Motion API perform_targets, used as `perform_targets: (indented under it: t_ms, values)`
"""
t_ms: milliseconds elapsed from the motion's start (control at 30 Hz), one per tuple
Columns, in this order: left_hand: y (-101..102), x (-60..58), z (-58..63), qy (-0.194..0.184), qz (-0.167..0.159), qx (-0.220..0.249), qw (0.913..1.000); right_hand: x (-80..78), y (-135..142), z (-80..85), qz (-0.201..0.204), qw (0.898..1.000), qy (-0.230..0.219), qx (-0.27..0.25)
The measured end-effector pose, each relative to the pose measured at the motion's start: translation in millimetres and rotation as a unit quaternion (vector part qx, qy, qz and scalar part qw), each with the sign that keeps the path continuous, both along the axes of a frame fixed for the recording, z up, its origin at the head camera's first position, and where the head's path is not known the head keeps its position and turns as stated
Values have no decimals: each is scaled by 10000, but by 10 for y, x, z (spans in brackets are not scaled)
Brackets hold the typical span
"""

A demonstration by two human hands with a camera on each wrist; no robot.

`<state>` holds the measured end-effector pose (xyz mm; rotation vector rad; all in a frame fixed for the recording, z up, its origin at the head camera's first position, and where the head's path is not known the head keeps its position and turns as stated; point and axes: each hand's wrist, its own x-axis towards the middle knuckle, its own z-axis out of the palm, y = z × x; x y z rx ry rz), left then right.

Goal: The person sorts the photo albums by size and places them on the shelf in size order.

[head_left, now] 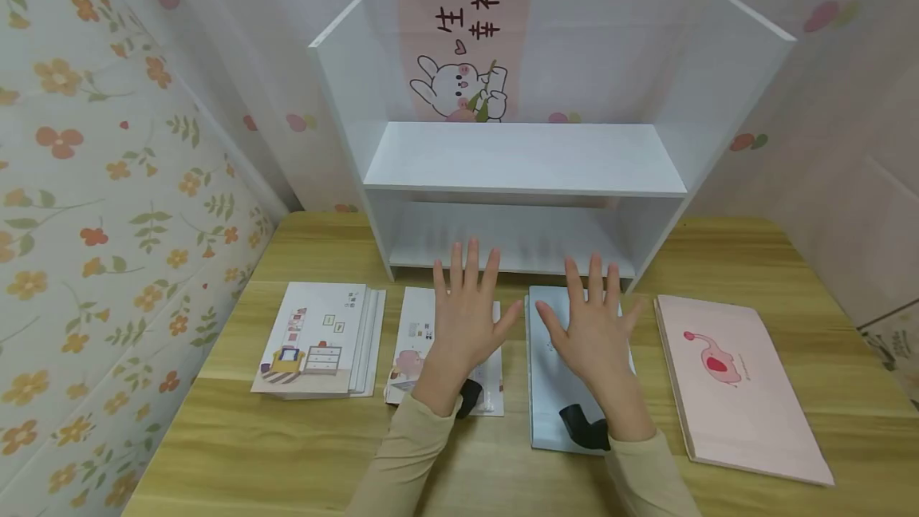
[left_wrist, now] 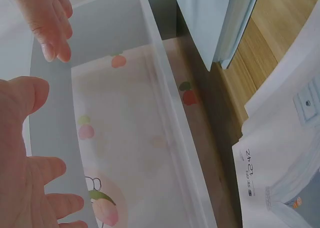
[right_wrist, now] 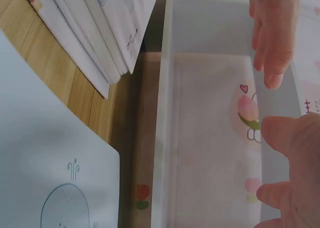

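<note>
Both hands hover palm down with fingers spread, holding nothing. My left hand (head_left: pixel 465 317) is above a stack of white booklets (head_left: pixel 411 341) with a pink drawing, partly hidden beneath it. Over a light blue notebook (head_left: pixel 556 389) hangs my right hand (head_left: pixel 594 333); the right wrist view shows a whale drawing on its cover (right_wrist: pixel 65 203). A white two-tier shelf (head_left: pixel 524 154) stands upright just past the fingertips. In the left wrist view the shelf's board edge (left_wrist: pixel 170 112) runs beside the fingers.
At the left lies a stack of white booklets (head_left: pixel 323 333) with a furniture drawing. A pink notebook (head_left: pixel 739 381) with an elephant lies at the right. All rest on a wooden table (head_left: pixel 287 453). Patterned curtains (head_left: pixel 108 182) hang at the left and behind.
</note>
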<state>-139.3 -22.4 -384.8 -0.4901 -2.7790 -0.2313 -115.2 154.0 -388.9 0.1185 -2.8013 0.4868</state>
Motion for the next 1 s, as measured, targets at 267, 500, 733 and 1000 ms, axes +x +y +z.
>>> perform_targets:
  t_ms: [267,500,733,1000]
  values:
    - [21,16,-14,34,-95,99,9999,35,46,-4,-71,10000,1,3]
    - [33,23,-23,16,-128,52,9999,62,56,-3,-97,9999,25,10]
    - [41,34,-17,30,-162,111,9998,76,63,-18,-83,10000,-10,22]
    - [54,36,-33,60,-174,49,9998,91,84,-54,-93,10000,9,-1]
